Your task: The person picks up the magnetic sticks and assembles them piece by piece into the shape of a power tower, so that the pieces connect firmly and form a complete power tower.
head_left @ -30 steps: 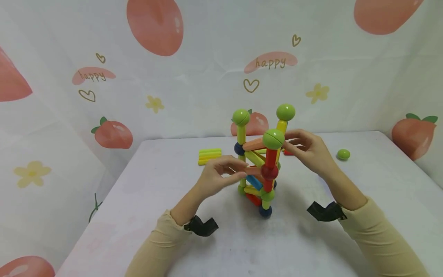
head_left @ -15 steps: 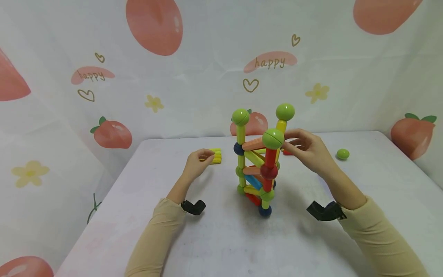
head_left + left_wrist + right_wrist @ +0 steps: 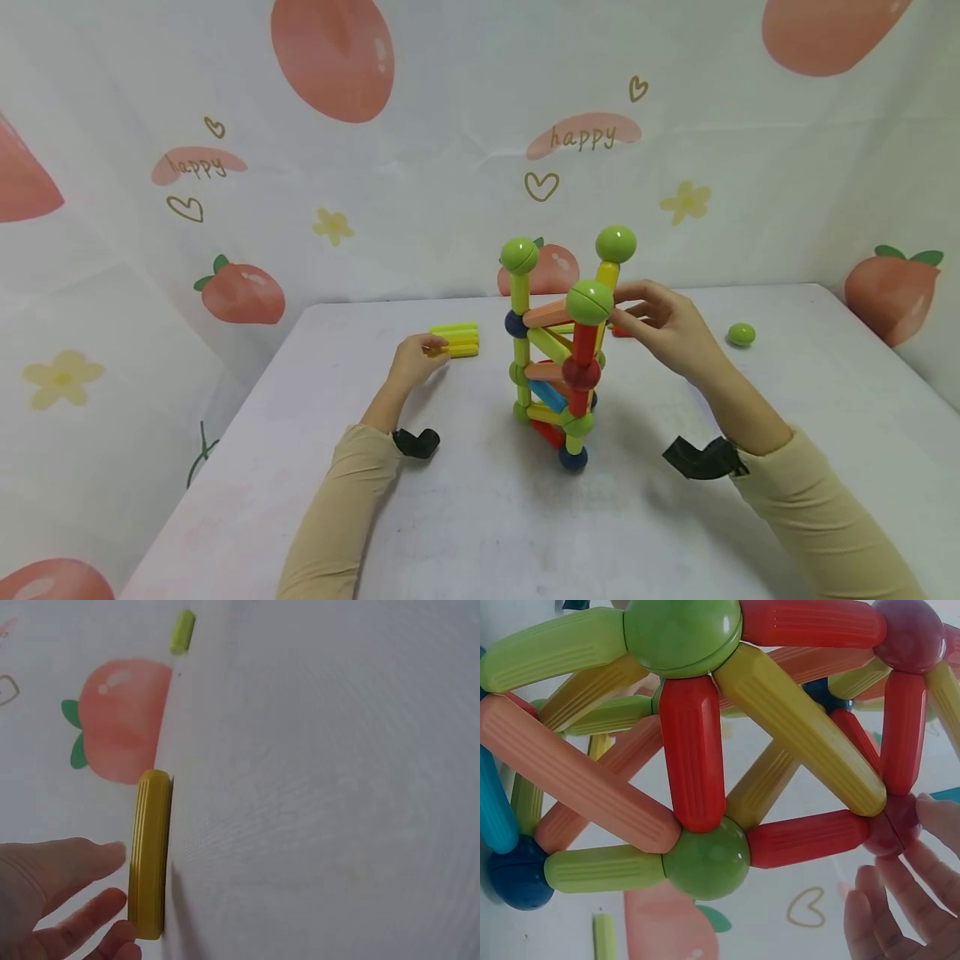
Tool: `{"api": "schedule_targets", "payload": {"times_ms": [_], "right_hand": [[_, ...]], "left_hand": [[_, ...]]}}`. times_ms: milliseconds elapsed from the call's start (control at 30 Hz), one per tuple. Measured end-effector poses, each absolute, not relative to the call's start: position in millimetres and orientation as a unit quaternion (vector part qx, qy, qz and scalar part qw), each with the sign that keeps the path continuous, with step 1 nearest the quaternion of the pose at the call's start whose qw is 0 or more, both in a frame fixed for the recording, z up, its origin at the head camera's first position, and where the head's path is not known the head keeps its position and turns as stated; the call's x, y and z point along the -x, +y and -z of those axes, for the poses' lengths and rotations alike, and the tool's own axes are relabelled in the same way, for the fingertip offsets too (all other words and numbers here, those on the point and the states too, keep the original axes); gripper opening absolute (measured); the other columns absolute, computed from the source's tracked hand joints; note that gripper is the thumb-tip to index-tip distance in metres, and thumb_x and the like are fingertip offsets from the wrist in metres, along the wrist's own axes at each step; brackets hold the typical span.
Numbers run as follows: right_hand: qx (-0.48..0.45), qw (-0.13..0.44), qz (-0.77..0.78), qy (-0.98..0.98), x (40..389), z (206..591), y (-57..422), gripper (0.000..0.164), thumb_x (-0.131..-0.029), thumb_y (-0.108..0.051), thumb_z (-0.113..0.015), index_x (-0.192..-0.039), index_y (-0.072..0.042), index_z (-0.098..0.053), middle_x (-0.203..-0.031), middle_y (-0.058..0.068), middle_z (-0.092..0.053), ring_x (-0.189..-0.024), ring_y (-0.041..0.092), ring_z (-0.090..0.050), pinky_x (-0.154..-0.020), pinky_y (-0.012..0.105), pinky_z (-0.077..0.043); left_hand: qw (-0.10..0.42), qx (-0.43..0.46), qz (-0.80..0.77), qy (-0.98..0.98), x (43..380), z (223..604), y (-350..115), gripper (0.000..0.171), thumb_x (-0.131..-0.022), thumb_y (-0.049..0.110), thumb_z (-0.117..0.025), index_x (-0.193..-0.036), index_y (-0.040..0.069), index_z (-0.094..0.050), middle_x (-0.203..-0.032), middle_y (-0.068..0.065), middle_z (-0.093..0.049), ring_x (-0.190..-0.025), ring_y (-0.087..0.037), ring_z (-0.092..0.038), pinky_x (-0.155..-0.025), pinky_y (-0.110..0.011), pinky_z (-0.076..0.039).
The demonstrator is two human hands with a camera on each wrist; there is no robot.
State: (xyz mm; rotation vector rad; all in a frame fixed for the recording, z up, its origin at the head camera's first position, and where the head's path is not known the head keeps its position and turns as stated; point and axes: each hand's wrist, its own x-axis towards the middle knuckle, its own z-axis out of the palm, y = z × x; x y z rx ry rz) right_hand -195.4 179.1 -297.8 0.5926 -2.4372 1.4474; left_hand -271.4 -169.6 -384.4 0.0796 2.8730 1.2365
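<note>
A tower of coloured rods and balls [image 3: 585, 342] stands upright on the table, with three green balls at its top. My right hand [image 3: 663, 321] is at its back right column; in the right wrist view its thumb and fingertips pinch a red ball [image 3: 891, 823] joined to red and yellow rods. To the left of the tower, my left hand [image 3: 414, 362] is at the near end of a row of yellow and lime rods [image 3: 459, 338]. Its thumb and fingers are apart beside the nearest yellow rod [image 3: 151, 855]; whether they touch it I cannot tell.
A loose green ball [image 3: 742, 335] lies at the right of the white table [image 3: 480, 517]. Behind the tower, a red piece [image 3: 622, 331] and a lime rod [image 3: 562, 328] are partly hidden. A printed cloth [image 3: 435, 167] hangs at the back.
My left hand has left the tower's side and moved left to the row of rods, then lowered with its fingers spread. The right hand has stayed on the tower.
</note>
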Motion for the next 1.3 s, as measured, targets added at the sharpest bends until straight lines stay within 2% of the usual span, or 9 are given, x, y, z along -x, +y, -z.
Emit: {"api": "schedule_targets", "payload": {"times_ms": [133, 300, 400, 567, 733, 1000, 1300], "right_hand": [[-0.207, 0.121, -0.497, -0.834, 195.6, 298.0, 179.1, 0.028, -0.091, -0.015, -0.059, -0.116, -0.002, -0.056, -0.100, -0.023, -0.055, -0.085, -0.006, -0.061, -0.074, 0.012, -0.052], [-0.209, 0.123, -0.497, -0.833, 195.9, 298.4, 179.2, 0.027, -0.091, -0.014, -0.059, -0.116, -0.001, -0.056, -0.100, -0.024, -0.055, -0.085, -0.001, -0.063, -0.073, 0.013, -0.052], [-0.208, 0.121, -0.496, -0.834, 195.7, 298.6, 179.1, 0.028, -0.091, -0.014, -0.059, -0.116, -0.002, -0.055, -0.101, -0.024, -0.055, -0.086, 0.001, -0.064, -0.073, 0.013, -0.052], [-0.206, 0.115, -0.498, -0.834, 195.1, 298.6, 178.8, 0.029, -0.092, -0.015, -0.058, -0.117, -0.001, -0.055, -0.101, -0.022, -0.055, -0.086, 0.005, -0.065, -0.074, 0.013, -0.052], [-0.207, 0.112, -0.503, -0.832, 194.8, 298.5, 178.7, 0.029, -0.092, -0.015, -0.058, -0.117, -0.001, -0.054, -0.102, -0.022, -0.055, -0.086, 0.003, -0.064, -0.074, 0.013, -0.052], [-0.209, 0.114, -0.505, -0.829, 195.2, 298.7, 178.9, 0.028, -0.092, -0.014, -0.058, -0.117, 0.000, -0.054, -0.102, -0.021, -0.055, -0.084, 0.003, -0.064, -0.073, 0.014, -0.053], [-0.206, 0.112, -0.507, -0.829, 195.2, 298.7, 178.1, 0.028, -0.092, -0.015, -0.058, -0.117, -0.001, -0.054, -0.102, -0.021, -0.055, -0.084, 0.004, -0.064, -0.073, 0.014, -0.053]], "left_hand": [[0.013, -0.016, -0.374, 0.927, 271.4, 383.8, -171.9, 0.028, -0.086, 0.009, -0.065, -0.113, 0.002, -0.064, -0.123, -0.019, -0.057, -0.109, -0.031, -0.056, -0.091, -0.041, -0.049], [0.022, -0.001, -0.351, 0.936, 271.4, 382.1, -174.1, 0.030, -0.086, 0.008, -0.064, -0.115, 0.000, -0.063, -0.124, -0.019, -0.057, -0.111, -0.032, -0.055, -0.093, -0.041, -0.048], [0.035, 0.003, -0.325, 0.945, 271.6, 381.8, -175.2, 0.031, -0.085, 0.008, -0.065, -0.115, -0.001, -0.063, -0.120, -0.020, -0.060, -0.109, -0.032, -0.056, -0.094, -0.042, -0.047], [0.056, 0.000, -0.288, 0.956, 273.0, 383.4, -176.6, 0.031, -0.083, 0.013, -0.068, -0.111, -0.001, -0.066, -0.107, -0.017, -0.063, -0.098, -0.027, -0.057, -0.088, -0.039, -0.047], [0.066, -0.006, -0.298, 0.952, 273.3, 381.6, -178.8, 0.034, -0.084, 0.018, -0.067, -0.113, 0.000, -0.065, -0.109, -0.017, -0.062, -0.101, -0.028, -0.056, -0.087, -0.039, -0.048], [0.045, -0.043, -0.342, 0.938, 269.5, 366.9, -174.9, 0.035, -0.089, 0.019, -0.061, -0.118, 0.000, -0.062, -0.113, -0.018, -0.061, -0.102, -0.030, -0.058, -0.081, -0.034, -0.051], [0.013, -0.064, -0.434, 0.898, 263.6, 340.9, -162.7, 0.036, -0.091, 0.021, -0.058, -0.124, 0.006, -0.059, -0.128, -0.017, -0.055, -0.112, -0.030, -0.057, -0.084, -0.033, -0.053]]}}
